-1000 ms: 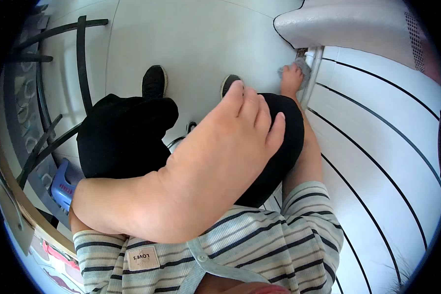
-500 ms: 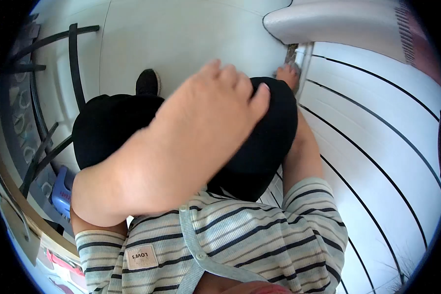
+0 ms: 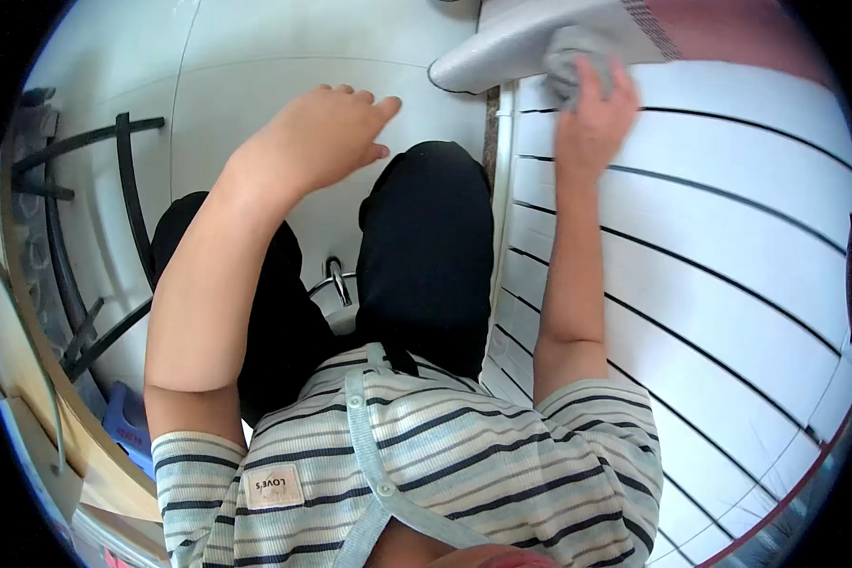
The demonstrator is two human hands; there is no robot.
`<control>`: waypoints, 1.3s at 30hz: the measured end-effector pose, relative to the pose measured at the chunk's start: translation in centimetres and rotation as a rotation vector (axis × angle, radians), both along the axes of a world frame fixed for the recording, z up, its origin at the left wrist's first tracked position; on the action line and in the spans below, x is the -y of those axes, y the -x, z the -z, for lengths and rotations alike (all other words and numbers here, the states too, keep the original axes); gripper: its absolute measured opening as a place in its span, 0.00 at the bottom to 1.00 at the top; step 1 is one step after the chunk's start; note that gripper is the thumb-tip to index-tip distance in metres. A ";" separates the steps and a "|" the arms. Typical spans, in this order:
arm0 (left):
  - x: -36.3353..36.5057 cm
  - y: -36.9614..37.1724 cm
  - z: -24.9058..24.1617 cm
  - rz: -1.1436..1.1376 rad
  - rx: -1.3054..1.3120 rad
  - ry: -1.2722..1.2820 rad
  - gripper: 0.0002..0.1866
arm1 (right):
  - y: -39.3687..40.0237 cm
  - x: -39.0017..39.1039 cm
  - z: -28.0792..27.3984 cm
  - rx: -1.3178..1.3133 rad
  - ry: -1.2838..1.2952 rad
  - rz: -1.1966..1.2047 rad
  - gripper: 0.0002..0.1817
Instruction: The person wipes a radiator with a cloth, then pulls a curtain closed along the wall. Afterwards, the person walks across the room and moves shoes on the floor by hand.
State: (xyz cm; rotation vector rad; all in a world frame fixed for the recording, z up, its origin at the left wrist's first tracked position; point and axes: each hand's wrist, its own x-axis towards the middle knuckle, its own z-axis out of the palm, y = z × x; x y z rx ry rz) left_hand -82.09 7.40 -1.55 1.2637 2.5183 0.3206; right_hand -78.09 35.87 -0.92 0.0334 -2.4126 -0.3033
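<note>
A crumpled grey cloth (image 3: 570,64) lies under the fingers of my right hand (image 3: 596,118), which grips it at the far end of a white panel with dark grooves (image 3: 672,208). The cloth overlaps the edge of a silvery-grey mat (image 3: 511,47). The hand is slightly blurred. My left hand (image 3: 327,137) hangs in the air above the pale floor, in front of my left knee. Its fingers are loosely extended, the thumb stands apart, and it holds nothing.
Dark metal bars (image 3: 133,189) stand at the left on the tiled floor (image 3: 256,57). A blue plastic item (image 3: 128,421) sits low at the left beside a wooden edge (image 3: 114,464). A chrome leg (image 3: 334,275) shows between my knees. Pink fabric (image 3: 757,33) adjoins the mat.
My right hand has moved from low by the panel's near edge up and right onto the panel, with the cloth now plainly visible. My left hand has moved left and away from the camera.
</note>
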 end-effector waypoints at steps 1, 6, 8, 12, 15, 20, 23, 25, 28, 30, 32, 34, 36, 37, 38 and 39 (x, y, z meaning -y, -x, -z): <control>-0.2 0.1 0.2 -0.020 -0.004 -0.003 0.24 | -0.7 -0.4 -1.7 -0.208 -0.121 0.059 0.21; -0.6 0.3 -1.5 -0.016 0.034 -0.029 0.25 | -3.9 -2.8 1.7 0.083 -0.058 -0.044 0.13; -0.1 0.9 -1.2 -0.006 0.055 -0.018 0.26 | -5.1 -2.3 7.2 0.302 0.188 0.033 0.12; 0.9 2.3 1.4 -0.019 0.058 -0.041 0.26 | -5.4 -1.2 4.7 0.382 0.044 -0.090 0.13; -0.4 1.7 1.8 -0.009 0.095 -0.053 0.26 | -6.6 -2.9 -5.5 0.094 -0.104 0.015 0.15; -1.0 2.4 2.7 -0.062 0.122 -0.071 0.27 | -6.9 -1.7 -27.2 -0.584 -0.451 0.197 0.23; -1.1 2.5 2.9 -0.043 0.116 -0.056 0.27 | -8.6 -1.4 -28.0 -0.559 -0.400 0.250 0.22; -1.0 2.7 2.7 -0.026 0.105 -0.038 0.27 | -9.5 -2.3 -23.4 -0.357 -0.307 0.109 0.19; -0.6 3.0 3.4 -0.026 0.120 -0.067 0.27 | -13.0 -0.9 -15.0 -0.082 -0.217 -0.004 0.14; -0.5 3.2 3.7 0.015 0.089 -0.039 0.27 | -15.0 0.0 -14.9 -0.037 -0.214 0.008 0.12; -0.6 3.4 3.4 0.012 0.090 -0.006 0.27 | -17.5 -0.2 -19.2 -0.112 -0.260 0.045 0.11; -0.6 3.3 3.6 0.016 0.094 0.040 0.27 | -19.2 0.6 -27.0 -0.316 -0.401 0.137 0.11; -0.8 3.1 4.0 0.008 0.069 -0.013 0.27 | -21.2 1.7 -32.6 -0.521 -0.549 0.330 0.25; -1.0 2.7 3.6 0.013 0.069 -0.014 0.27 | -21.8 1.8 -34.0 -0.587 -0.524 0.357 0.28; -1.0 2.4 3.0 0.026 0.072 0.009 0.27 | -21.9 2.0 -33.7 -0.572 -0.491 0.363 0.27; -1.0 2.2 2.5 0.037 0.072 0.031 0.27 | -21.9 2.0 -33.0 -0.559 -0.459 0.367 0.27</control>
